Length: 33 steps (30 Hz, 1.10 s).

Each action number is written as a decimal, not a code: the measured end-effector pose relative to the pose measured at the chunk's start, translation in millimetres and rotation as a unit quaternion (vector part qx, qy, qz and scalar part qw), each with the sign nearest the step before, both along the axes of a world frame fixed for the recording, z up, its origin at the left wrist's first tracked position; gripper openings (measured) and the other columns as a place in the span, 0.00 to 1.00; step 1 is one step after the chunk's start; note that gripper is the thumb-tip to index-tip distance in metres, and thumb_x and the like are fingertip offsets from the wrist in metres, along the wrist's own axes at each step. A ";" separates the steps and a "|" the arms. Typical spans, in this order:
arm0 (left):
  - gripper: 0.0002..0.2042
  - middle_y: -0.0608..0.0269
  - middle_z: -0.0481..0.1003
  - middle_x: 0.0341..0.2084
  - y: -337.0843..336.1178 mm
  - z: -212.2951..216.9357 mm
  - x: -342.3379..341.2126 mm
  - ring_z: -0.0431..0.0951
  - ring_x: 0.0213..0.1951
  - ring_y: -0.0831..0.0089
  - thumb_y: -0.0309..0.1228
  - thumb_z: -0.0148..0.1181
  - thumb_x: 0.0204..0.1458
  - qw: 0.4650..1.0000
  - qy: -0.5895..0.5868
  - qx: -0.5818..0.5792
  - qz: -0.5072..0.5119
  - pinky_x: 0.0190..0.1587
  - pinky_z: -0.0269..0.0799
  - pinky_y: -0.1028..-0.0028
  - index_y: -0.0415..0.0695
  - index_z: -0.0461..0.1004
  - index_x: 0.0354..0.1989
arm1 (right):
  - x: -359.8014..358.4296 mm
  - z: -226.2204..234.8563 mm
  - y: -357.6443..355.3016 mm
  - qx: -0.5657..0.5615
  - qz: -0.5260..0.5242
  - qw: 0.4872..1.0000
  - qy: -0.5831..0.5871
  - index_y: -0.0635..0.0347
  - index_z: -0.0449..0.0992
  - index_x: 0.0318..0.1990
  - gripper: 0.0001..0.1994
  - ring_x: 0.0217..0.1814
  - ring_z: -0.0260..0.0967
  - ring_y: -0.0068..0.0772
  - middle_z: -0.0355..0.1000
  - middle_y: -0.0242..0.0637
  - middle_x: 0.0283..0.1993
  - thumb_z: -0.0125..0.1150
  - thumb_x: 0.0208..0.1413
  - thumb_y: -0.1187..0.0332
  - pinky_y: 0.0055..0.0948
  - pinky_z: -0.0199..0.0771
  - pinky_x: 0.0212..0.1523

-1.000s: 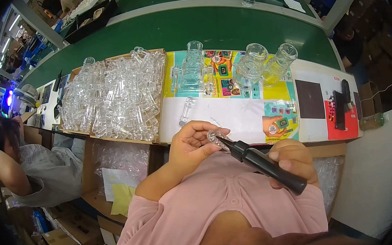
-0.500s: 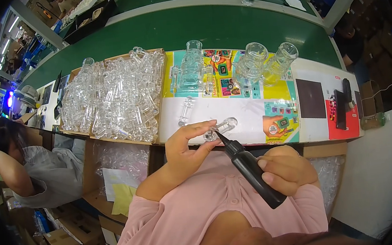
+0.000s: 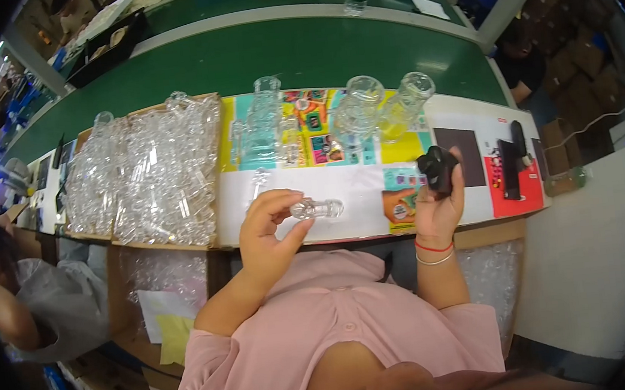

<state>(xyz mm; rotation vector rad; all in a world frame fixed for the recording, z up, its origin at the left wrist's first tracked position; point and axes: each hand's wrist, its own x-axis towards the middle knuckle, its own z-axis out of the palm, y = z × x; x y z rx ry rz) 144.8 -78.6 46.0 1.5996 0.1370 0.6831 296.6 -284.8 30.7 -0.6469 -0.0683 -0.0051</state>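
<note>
Just left of the frame's centre, our left hand (image 3: 269, 225) pinches a small clear glass piece (image 3: 317, 209) between thumb and fingertips, with the piece lying sideways and sticking out to the right over the white part of the bench (image 3: 345, 218). To the right of centre, our right hand (image 3: 438, 205) is raised and closed around a black handheld tool (image 3: 438, 168), whose tip we cannot make out from here. The two are apart, with bare bench between them.

To do this well, we judge that the pinch should sit near one end of the glass piece, leaving its open end free, and that we should bring the tool in along the piece's axis, not across it. Glass this thin likely slips or chips, so a light, steady grip suits it.

At the left of the frame lies a heap of clear glass parts (image 3: 149, 173) on cardboard, and several taller glass jars (image 3: 357, 108) stand on the coloured sheet above our hands, near enough to knock over.
</note>
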 end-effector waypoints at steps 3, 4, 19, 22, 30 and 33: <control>0.16 0.60 0.69 0.38 0.2 -14.0 11.8 0.71 0.43 0.72 0.17 0.58 0.45 0.977 0.033 -0.192 -0.088 0.48 0.68 0.70 0.37 0.67 0.45 | 20.5 -49.0 -50.1 0.169 0.123 0.977 0.035 0.66 0.65 0.50 0.15 0.40 0.71 0.35 0.70 0.45 0.41 0.50 0.56 0.70 0.33 0.73 0.49; 0.16 0.58 0.69 0.37 -1.4 -15.5 15.8 0.71 0.43 0.69 0.19 0.56 0.46 0.950 0.071 -0.281 -0.118 0.49 0.69 0.66 0.37 0.66 0.45 | 22.0 -48.6 -55.5 0.151 0.108 0.979 0.082 0.67 0.66 0.48 0.13 0.40 0.71 0.35 0.70 0.45 0.40 0.51 0.56 0.72 0.34 0.73 0.49; 0.12 0.58 0.72 0.38 -33.9 -39.0 68.3 0.75 0.39 0.69 0.26 0.55 0.52 0.823 0.154 -0.508 -0.201 0.46 0.72 0.71 0.39 0.66 0.43 | 119.4 -53.4 -87.9 -0.387 -0.160 0.897 -0.138 0.65 0.65 0.47 0.16 0.40 0.68 0.28 0.69 0.35 0.39 0.58 0.52 0.68 0.25 0.67 0.44; 0.10 0.59 0.73 0.37 -36.3 -42.9 68.4 0.75 0.39 0.69 0.26 0.56 0.51 0.820 0.163 -0.512 -0.197 0.45 0.73 0.72 0.40 0.67 0.41 | 127.3 -66.3 -96.3 -0.571 -0.165 0.795 -0.121 0.66 0.66 0.45 0.20 0.40 0.70 0.32 0.71 0.37 0.38 0.63 0.47 0.68 0.25 0.68 0.42; 0.06 0.60 0.73 0.34 -42.1 -42.8 76.9 0.75 0.38 0.69 0.27 0.56 0.51 0.812 0.183 -0.512 -0.213 0.44 0.73 0.71 0.42 0.68 0.35 | 123.1 -64.7 -96.5 -0.668 -0.145 0.727 -0.068 0.64 0.69 0.44 0.21 0.41 0.70 0.34 0.72 0.39 0.39 0.67 0.42 0.67 0.29 0.68 0.44; 0.06 0.60 0.72 0.33 -42.5 -44.4 77.3 0.75 0.38 0.68 0.26 0.57 0.50 0.815 0.192 -0.508 -0.203 0.44 0.73 0.70 0.43 0.68 0.35 | 117.8 -58.0 -91.3 -0.677 -0.147 0.718 -0.062 0.65 0.68 0.44 0.21 0.42 0.69 0.33 0.71 0.40 0.39 0.67 0.42 0.67 0.28 0.68 0.45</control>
